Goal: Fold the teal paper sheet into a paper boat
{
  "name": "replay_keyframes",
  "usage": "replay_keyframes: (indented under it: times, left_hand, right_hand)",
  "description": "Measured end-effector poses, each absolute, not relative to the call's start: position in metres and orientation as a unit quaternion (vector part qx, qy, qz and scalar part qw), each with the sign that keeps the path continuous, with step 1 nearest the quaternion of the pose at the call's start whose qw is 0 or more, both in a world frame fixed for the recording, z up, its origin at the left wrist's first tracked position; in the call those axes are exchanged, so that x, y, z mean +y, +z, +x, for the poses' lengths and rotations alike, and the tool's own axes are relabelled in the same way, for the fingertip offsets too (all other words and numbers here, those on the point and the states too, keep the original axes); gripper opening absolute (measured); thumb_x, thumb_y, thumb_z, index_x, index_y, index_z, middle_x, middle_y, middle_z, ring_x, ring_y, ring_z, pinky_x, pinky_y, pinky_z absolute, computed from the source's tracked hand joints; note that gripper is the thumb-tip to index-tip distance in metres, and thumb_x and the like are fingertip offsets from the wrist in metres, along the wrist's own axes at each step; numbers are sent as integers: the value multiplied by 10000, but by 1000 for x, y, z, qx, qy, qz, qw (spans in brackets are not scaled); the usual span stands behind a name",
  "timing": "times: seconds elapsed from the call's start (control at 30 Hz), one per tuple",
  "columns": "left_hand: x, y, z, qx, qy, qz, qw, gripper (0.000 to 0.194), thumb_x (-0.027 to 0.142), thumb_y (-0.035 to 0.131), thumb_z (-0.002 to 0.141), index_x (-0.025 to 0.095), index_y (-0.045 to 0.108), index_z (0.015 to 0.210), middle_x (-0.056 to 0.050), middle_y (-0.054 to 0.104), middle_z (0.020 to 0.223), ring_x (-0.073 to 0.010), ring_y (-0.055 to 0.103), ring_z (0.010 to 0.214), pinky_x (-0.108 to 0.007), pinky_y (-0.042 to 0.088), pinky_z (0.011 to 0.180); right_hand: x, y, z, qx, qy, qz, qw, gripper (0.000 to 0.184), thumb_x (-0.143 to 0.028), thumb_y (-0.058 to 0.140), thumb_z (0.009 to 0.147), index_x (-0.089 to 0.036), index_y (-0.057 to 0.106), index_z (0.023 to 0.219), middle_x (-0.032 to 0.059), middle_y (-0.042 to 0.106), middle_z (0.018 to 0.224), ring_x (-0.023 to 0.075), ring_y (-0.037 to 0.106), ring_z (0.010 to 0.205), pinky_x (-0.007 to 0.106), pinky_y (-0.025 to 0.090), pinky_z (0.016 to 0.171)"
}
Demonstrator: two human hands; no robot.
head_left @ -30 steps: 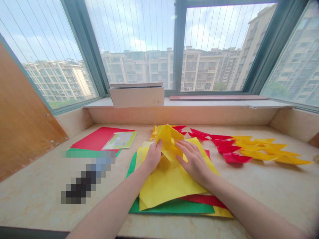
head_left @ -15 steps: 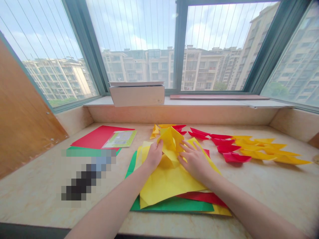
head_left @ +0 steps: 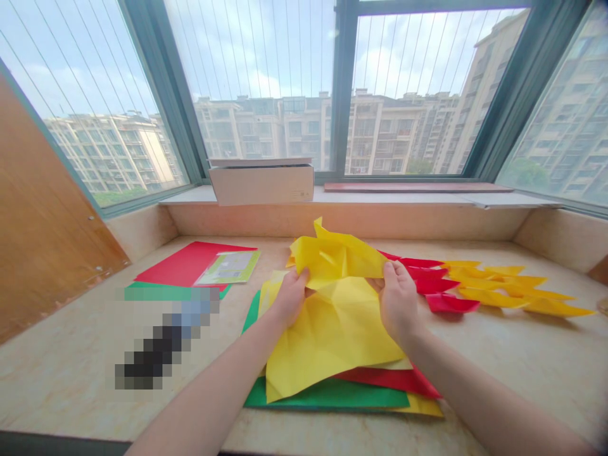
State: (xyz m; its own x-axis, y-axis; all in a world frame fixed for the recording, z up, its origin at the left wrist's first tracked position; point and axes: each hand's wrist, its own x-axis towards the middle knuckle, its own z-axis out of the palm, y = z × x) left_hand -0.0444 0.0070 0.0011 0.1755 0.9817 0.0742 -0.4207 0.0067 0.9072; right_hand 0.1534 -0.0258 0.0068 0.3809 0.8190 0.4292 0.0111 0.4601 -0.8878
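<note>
Folded red and yellow pieces point(head_left: 494, 286) lie right of the right hand point(head_left: 400, 303). Left hand point(head_left: 289, 297) and right hand each pinch shut on the creased yellow sheet point(head_left: 332, 304) (far edge lifted), stacked sheets point(head_left: 332, 396) beneath.

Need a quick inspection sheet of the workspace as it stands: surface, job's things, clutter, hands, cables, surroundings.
Surface: pale stone ledge under the window, bare in front of the right arm.
Job's things: creased yellow sheet, its far part lifted off the stack of green, red and yellow sheets.
Clutter: folded red and yellow pieces in a row at right; red sheet with a printed leaflet on it at left; a blurred-out item at left.
Hands: left hand and right hand each pinch a side of the yellow sheet.
Cables: nothing seen.
Surroundings: cardboard box on the sill; window with thin wires, apartment blocks outside; wooden panel at left.
</note>
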Motion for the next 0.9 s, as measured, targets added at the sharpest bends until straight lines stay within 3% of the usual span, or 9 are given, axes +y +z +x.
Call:
replay_keyframes:
  times: [0.1, 0.17, 0.3, 0.4, 0.47, 0.57, 0.63, 0.77, 0.9]
  left_hand:
    - [6, 7, -43, 297, 574, 423, 635, 351, 364, 674, 843, 148, 654, 1118, -131, 721, 1142, -288, 674, 1071, -403, 536, 907]
    - [5, 10, -44, 296, 582, 417, 632, 352, 356, 678, 840, 148, 653, 1123, -127, 727, 1130, -286, 671, 1082, -395, 541, 897]
    - [6, 14, -48, 293, 594, 419, 621, 359, 343, 693, 823, 167, 647, 1132, -112, 723, 1152, -282, 678, 1068, -379, 555, 863]
    - [5, 13, -50, 298, 591, 417, 623, 372, 349, 709, 811, 158, 652, 1126, -117, 731, 1127, -287, 691, 1040, -378, 565, 844]
    - [3, 12, -50, 303, 579, 408, 638, 394, 360, 714, 809, 151, 653, 1137, -120, 744, 1082, -293, 698, 1023, -386, 569, 841]
    - [-1, 13, -49, 287, 557, 402, 667, 428, 380, 726, 806, 149, 650, 1157, -125, 751, 1052, -301, 702, 1015, -404, 570, 854]
    - [-5, 15, -49, 276, 545, 406, 679, 443, 398, 739, 796, 155, 652, 1156, -126, 749, 1059, -309, 700, 1021, -410, 571, 858]
    - [-9, 17, -50, 273, 491, 435, 704, 451, 433, 763, 768, 156, 675, 1114, -131, 752, 1032, -325, 702, 1014, -413, 573, 849]
    - [-5, 13, -48, 277, 502, 444, 688, 399, 437, 763, 767, 173, 683, 1055, -108, 759, 1003, -305, 717, 959, -402, 575, 819]
  right_hand:
    - [-14, 3, 158, -441, 390, -409, 697, 273, -424, 412, 960, -228, 573, 1061, 89, 733, 1036, 236, 724, 867, 383, 602, 722]
    - [-11, 1, 163, -439, 382, -457, 672, 307, -405, 461, 935, -206, 572, 1141, 112, 731, 1030, 248, 725, 859, 400, 604, 734]
    - [-10, -2, 175, -555, 213, -523, 611, 464, -377, 456, 935, -206, 490, 1366, 120, 696, 1119, 264, 687, 978, 466, 567, 849]
    - [-9, -5, 179, -663, 60, -493, 559, 391, -281, 429, 933, -228, 604, 1278, 124, 584, 1330, 281, 543, 1240, 516, 455, 1019]
    - [-10, -6, 178, -706, 26, -477, 523, 341, -214, 445, 907, -221, 676, 1158, 124, 595, 1312, 287, 535, 1237, 515, 446, 1019]
    - [-14, -3, 174, -721, 102, -485, 484, 262, -203, 445, 902, -196, 706, 915, 102, 716, 976, 257, 660, 895, 446, 540, 822]
    - [-17, 2, 172, -697, 204, -483, 490, 250, -273, 458, 920, -200, 696, 896, 67, 722, 814, 226, 660, 725, 381, 555, 696]
    - [-22, 17, 173, -632, 402, -438, 496, 349, -486, 551, 891, -201, 706, 1019, 53, 749, 818, 237, 699, 717, 322, 551, 603]
    - [-23, 26, 177, -550, 449, -488, 508, 407, -561, 606, 840, -179, 744, 866, 62, 750, 732, 256, 703, 647, 315, 541, 534]
